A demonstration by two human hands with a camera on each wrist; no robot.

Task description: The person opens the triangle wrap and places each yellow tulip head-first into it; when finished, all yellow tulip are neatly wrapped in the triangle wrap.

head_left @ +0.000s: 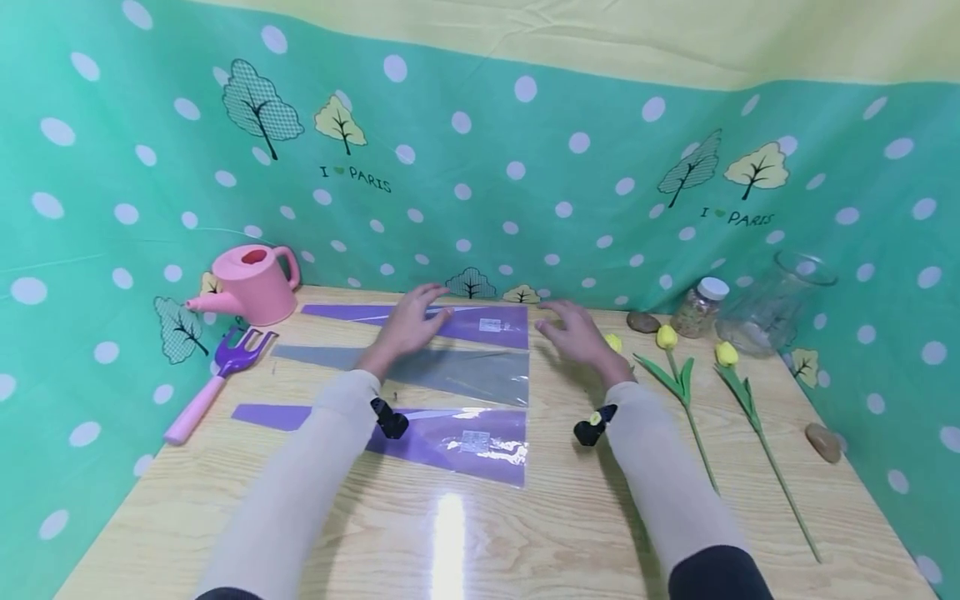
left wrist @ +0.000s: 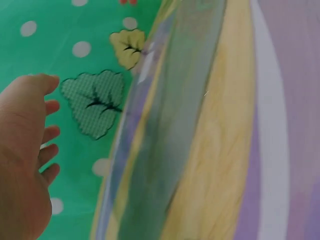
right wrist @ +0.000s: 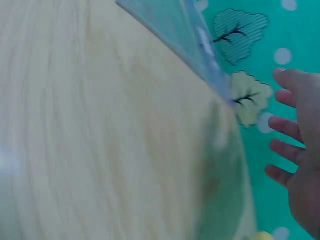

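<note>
Three long tapered plastic sleeves lie on the wooden table: a purple sleeve (head_left: 491, 323) at the back, a grey sleeve (head_left: 480, 372) in the middle and another purple sleeve (head_left: 450, 450) at the front. My left hand (head_left: 411, 323) hovers over the back purple sleeve, fingers loosely bent and holding nothing. Just past that sleeve's wide right end is my right hand (head_left: 576, 335), also holding nothing, its fingers spread. Both wrist views show the fingers relaxed and apart from the sleeves. A yellow tulip head (head_left: 613, 342) shows beside the right hand, its stem hidden by the arm.
At the left stand a pink watering can (head_left: 258, 287) and a purple hand fork (head_left: 217, 383). Two yellow artificial tulips (head_left: 686, 387) (head_left: 750, 404) lie at the right. Behind them are a white-lidded jar (head_left: 699, 308), a glass vase (head_left: 765, 312) and stones (head_left: 642, 322). A dotted curtain (head_left: 480, 150) hangs behind.
</note>
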